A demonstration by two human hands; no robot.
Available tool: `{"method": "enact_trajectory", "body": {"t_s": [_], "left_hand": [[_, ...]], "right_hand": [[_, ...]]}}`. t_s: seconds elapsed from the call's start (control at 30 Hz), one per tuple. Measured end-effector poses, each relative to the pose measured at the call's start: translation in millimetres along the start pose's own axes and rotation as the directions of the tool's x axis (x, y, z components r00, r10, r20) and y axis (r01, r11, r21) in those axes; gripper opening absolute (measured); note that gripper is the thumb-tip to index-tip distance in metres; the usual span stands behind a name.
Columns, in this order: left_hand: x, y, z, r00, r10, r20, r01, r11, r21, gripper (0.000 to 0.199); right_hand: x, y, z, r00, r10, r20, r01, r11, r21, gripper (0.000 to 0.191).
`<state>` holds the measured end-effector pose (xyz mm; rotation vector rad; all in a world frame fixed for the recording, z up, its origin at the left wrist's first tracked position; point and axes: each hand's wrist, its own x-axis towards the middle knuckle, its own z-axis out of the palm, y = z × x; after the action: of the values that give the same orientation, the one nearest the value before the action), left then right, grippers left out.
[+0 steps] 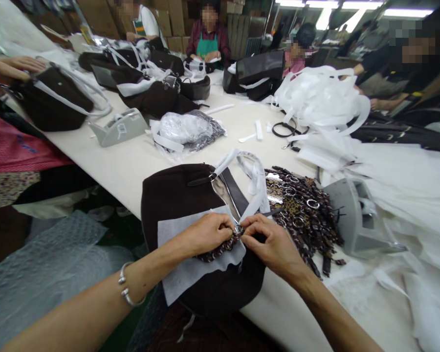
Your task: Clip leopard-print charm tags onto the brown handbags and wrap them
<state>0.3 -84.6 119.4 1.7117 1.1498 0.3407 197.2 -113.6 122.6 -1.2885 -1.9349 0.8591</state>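
Note:
A dark brown handbag (172,190) lies at the table's edge in front of me, its handle wrapped in white material (257,181). A pale sheet (183,264) is spread over the bag's front. My left hand (210,232) pinches a dark beaded charm (216,253) that rests on this sheet. Close by, my right hand (266,239) has thumb and forefinger pressed together at a small metal ring (238,228) on the charm's end. Exactly how the ring meets the bag is hidden by my fingers.
Right of the bag is a heap of beaded charms (297,210), then a grey tape dispenser (352,215). Another dispenser (121,128) and a plastic-wrapped bundle (187,129) sit farther back. White strips (320,95) pile at right. Several co-workers surround the table; one person's hands (18,68) touch a bag.

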Motion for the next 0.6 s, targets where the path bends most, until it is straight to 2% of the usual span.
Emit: {"method": "enact_trajectory", "body": {"t_s": [0.2, 0.3, 0.5, 0.6], "left_hand": [[-3.7, 8.4, -1.1, 0.999, 0.019, -0.047, -0.015, 0.996, 0.087, 0.020], [-4.7, 7.7, -1.6, 1.000, 0.004, -0.020, -0.003, 0.998, 0.057, 0.019], [-3.7, 4.3, -2.0, 0.997, -0.022, -0.070, 0.024, 0.999, 0.025, 0.019], [-1.9, 2.1, -0.6, 0.998, -0.026, -0.054, 0.025, 1.000, -0.018, 0.017]], "right_hand": [[2.9, -0.6, -2.8, 0.999, 0.016, 0.052, -0.016, 1.000, 0.011, 0.019], [4.8, -2.1, 1.9, 1.000, -0.003, 0.025, 0.003, 1.000, -0.014, 0.017], [4.5, -7.3, -2.9, 0.994, -0.031, 0.104, 0.032, 0.999, -0.004, 0.022], [4.4, -6.4, -4.8, 0.996, -0.028, 0.090, 0.028, 1.000, 0.004, 0.021]]}}
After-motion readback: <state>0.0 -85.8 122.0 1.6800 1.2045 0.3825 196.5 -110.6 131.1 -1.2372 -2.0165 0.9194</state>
